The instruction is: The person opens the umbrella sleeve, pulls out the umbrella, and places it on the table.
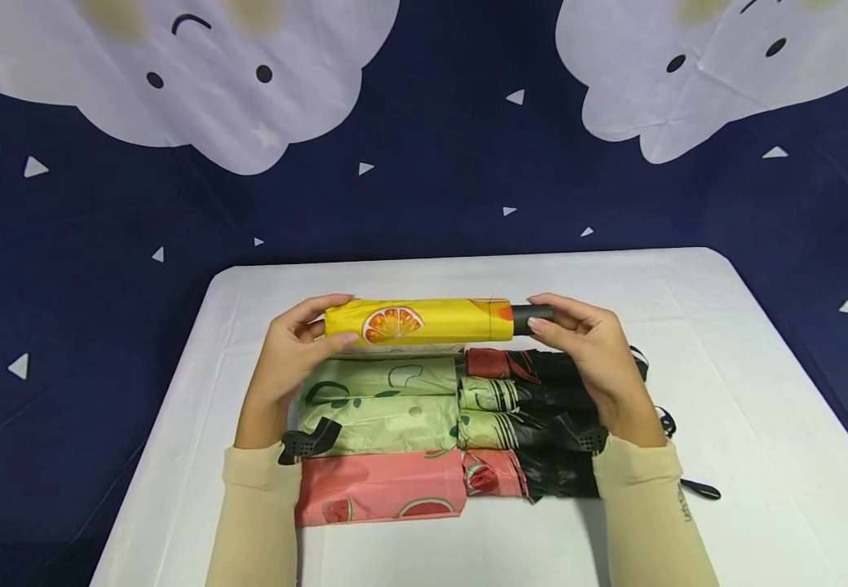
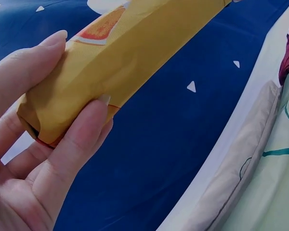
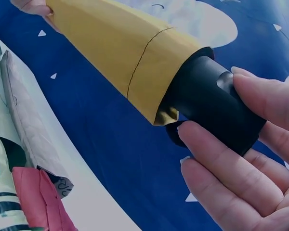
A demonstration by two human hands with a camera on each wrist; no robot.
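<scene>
A folded umbrella in a yellow sleeve (image 1: 453,320) printed with an orange slice is held level above the far part of the table. My left hand (image 1: 288,355) grips the closed end of the sleeve between thumb and fingers. At the other end, my right hand (image 1: 596,350) pinches the black umbrella handle (image 3: 207,101), which sticks out of the sleeve's mouth. In the right wrist view, a dark loop (image 3: 174,134) shows beside the handle. The rest of the umbrella is hidden inside the sleeve.
Below the hands lie light green sleeves (image 1: 387,428), a pink watermelon sleeve (image 1: 373,489) and a pale sleeve (image 2: 245,163). Several folded umbrellas with red, green and pink bands (image 1: 493,473) adjoin them at right. Straps (image 1: 701,489) reach over the white table (image 1: 761,408).
</scene>
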